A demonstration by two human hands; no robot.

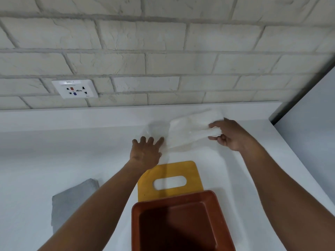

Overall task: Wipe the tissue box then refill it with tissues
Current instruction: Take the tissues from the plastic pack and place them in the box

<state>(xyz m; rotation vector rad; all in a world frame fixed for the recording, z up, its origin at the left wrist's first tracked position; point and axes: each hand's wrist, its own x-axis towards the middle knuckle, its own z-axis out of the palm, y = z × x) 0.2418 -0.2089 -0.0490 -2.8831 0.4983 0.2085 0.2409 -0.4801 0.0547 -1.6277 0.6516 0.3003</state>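
The brown tissue box base [183, 221] stands open and empty at the near edge of the white counter [72, 160]. Its yellow lid [170, 180], with an oval slot, lies flat just behind it. Farther back sits a white stack of tissues [190, 129] in a clear plastic wrapper. My right hand [230, 134] grips the right end of that stack. My left hand [146, 151] rests with spread fingers on the clear wrapper at the stack's left side. A folded grey cloth [72, 201] lies on the counter at the left.
A white brick wall [163, 51] rises behind a raised counter ledge [90, 116]. A white power socket [75, 88] sits on the wall at the left. A grey panel [311, 115] bounds the counter on the right.
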